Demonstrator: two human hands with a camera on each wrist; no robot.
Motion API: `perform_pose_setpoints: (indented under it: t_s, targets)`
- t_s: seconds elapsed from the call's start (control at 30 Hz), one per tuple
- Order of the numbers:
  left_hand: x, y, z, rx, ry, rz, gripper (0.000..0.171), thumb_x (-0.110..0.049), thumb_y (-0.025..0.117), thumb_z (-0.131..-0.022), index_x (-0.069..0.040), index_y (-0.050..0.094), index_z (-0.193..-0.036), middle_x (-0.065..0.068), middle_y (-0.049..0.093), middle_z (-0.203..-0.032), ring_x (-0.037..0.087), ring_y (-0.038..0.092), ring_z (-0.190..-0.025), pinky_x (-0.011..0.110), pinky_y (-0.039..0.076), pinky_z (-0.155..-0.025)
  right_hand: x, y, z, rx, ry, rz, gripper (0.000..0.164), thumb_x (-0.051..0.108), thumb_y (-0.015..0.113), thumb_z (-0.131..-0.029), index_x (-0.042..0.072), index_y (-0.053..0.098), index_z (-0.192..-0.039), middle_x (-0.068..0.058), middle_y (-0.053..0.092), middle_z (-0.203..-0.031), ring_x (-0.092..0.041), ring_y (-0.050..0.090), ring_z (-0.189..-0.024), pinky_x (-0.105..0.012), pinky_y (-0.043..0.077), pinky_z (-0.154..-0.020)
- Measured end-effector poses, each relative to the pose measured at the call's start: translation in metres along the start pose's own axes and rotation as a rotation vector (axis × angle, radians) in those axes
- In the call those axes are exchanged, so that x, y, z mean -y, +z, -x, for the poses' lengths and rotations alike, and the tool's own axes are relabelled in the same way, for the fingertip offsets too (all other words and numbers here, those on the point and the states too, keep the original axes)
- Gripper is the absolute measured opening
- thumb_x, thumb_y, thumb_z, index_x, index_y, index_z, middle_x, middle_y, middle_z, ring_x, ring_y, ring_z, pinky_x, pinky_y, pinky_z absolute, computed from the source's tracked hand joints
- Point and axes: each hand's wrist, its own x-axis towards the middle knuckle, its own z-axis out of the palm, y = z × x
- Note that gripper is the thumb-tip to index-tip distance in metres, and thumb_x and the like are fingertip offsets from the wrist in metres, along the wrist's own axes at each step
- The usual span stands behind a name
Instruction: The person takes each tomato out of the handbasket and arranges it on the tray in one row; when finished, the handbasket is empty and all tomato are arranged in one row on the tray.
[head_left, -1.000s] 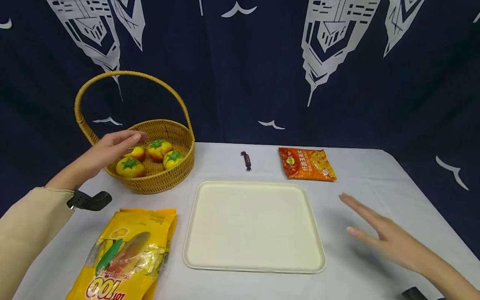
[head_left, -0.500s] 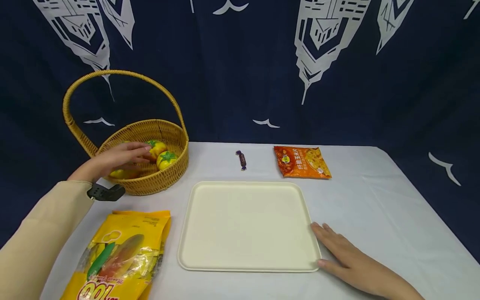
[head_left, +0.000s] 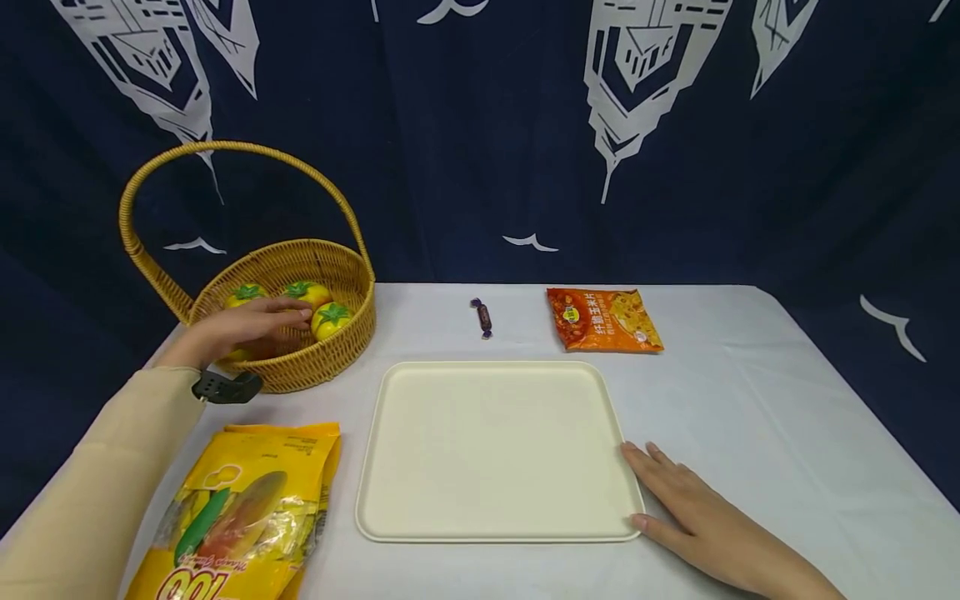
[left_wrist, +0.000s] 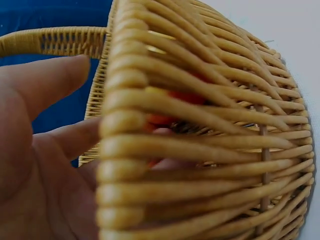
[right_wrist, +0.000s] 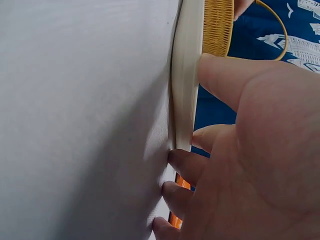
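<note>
Left hand is reaching into the basket, fingers curling over a toy fruit, grip unclear; right hand, flat and holding nothing, is steadying the tray; fruit is best lifted clear of the rim.

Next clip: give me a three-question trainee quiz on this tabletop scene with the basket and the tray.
1. True or false: the left hand reaches into the wicker basket.
2. What does the right hand touch? A) the orange snack packet B) the cream tray C) the wrapped candy
3. Fill in: the yellow mango bag lies on the table to the ___ of the tray in the head view.

Key
1. True; its fingers lie among the yellow toy fruits.
2. B; the hand lies flat on the table against the tray's right edge, while the packet and the candy lie beyond the tray, untouched.
3. left
</note>
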Motion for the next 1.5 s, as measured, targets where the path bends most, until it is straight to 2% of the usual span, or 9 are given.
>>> perform_pose_setpoints:
  t_s: [0.2,0.33,0.47,0.6,0.73,0.9,1.1,1.33,1.5]
  targets:
    - [0.002,0.004,-0.009,0.064,-0.027,-0.080,0.082,-0.050,0.042,-0.096,0.006,0.009,-0.146,0.031,0.031,-0.140,0.045,0.027,-0.128,0.056,0.023,-0.103,0.001,-0.001,-0.002,0.064,0.069,-0.046,0.079,0.059,0.053,-0.085,0.026,0.024,-0.150,-0.009,0.025,-0.151,-0.036,0.017,-0.136,-0.059,0.017,-0.104]
    - [0.001,0.008,-0.011,0.060,-0.022,-0.078,0.082,-0.051,0.042,-0.096,0.003,0.008,-0.148,0.031,0.027,-0.142,0.045,0.024,-0.129,0.056,0.020,-0.104,0.001,-0.002,-0.003,0.079,0.075,-0.037,0.080,0.060,0.052,-0.085,0.023,0.023,-0.150,-0.012,0.025,-0.150,-0.039,0.018,-0.135,-0.065,0.019,-0.099]
    - [-0.001,0.009,-0.013,0.046,-0.050,-0.080,0.086,-0.057,0.043,-0.093,-0.002,0.008,-0.149,0.030,0.010,-0.148,0.046,0.014,-0.132,0.060,0.014,-0.103,0.001,-0.001,-0.002,0.044,0.044,-0.031,0.077,0.058,0.053,-0.086,0.024,0.024,-0.150,-0.008,0.026,-0.150,-0.037,0.018,-0.135,-0.042,0.010,-0.110]
    - [-0.004,0.011,-0.018,0.045,-0.048,-0.087,0.085,-0.056,0.043,-0.093,-0.003,0.008,-0.149,0.030,0.014,-0.147,0.045,0.026,-0.128,0.059,0.018,-0.103,0.000,0.000,-0.001,0.013,0.030,-0.032,0.075,0.056,0.054,-0.087,0.026,0.025,-0.149,-0.001,0.026,-0.150,-0.032,0.018,-0.136,-0.017,-0.002,-0.105]
    - [-0.006,0.016,-0.020,0.050,-0.009,-0.076,0.080,-0.049,0.046,-0.095,-0.004,0.008,-0.150,0.029,0.020,-0.145,0.041,0.034,-0.124,0.055,0.023,-0.103,0.000,0.000,-0.001,0.025,0.042,-0.050,0.075,0.057,0.054,-0.086,0.027,0.025,-0.149,-0.002,0.026,-0.151,-0.032,0.017,-0.137,-0.028,0.003,-0.109]
    - [-0.009,0.020,-0.022,0.025,0.033,-0.113,0.079,-0.042,0.053,-0.094,-0.004,0.011,-0.150,0.028,0.011,-0.149,0.043,0.015,-0.133,0.057,0.015,-0.105,-0.001,0.001,-0.001,0.000,0.001,-0.021,0.074,0.055,0.054,-0.088,0.027,0.024,-0.149,-0.001,0.027,-0.150,-0.033,0.020,-0.136,-0.003,-0.007,-0.094]
    - [-0.010,0.022,-0.028,0.002,0.031,-0.121,0.083,-0.045,0.056,-0.091,-0.005,0.013,-0.150,0.029,0.010,-0.149,0.044,0.013,-0.133,0.059,0.013,-0.104,-0.002,0.001,0.000,-0.006,-0.008,-0.016,0.073,0.054,0.054,-0.088,0.026,0.025,-0.149,-0.002,0.027,-0.150,-0.033,0.020,-0.136,-0.002,-0.006,-0.093]
    - [-0.013,0.020,-0.026,-0.063,0.005,0.012,0.088,-0.050,0.056,-0.090,-0.012,0.006,-0.151,0.026,0.034,-0.137,0.036,0.044,-0.112,0.050,0.034,-0.098,-0.002,0.002,0.000,-0.065,-0.074,0.006,0.071,0.049,0.056,-0.090,0.024,0.026,-0.149,-0.003,0.030,-0.149,-0.033,0.023,-0.135,-0.005,-0.004,-0.097]
    - [-0.029,0.013,-0.016,-0.120,0.083,0.122,0.083,-0.043,0.057,-0.092,-0.014,0.007,-0.152,0.024,0.031,-0.137,0.039,0.044,-0.114,0.049,0.035,-0.099,-0.001,0.000,0.000,-0.053,-0.057,-0.004,0.072,0.051,0.055,-0.089,0.025,0.025,-0.149,-0.002,0.029,-0.149,-0.032,0.022,-0.135,-0.004,-0.004,-0.096]
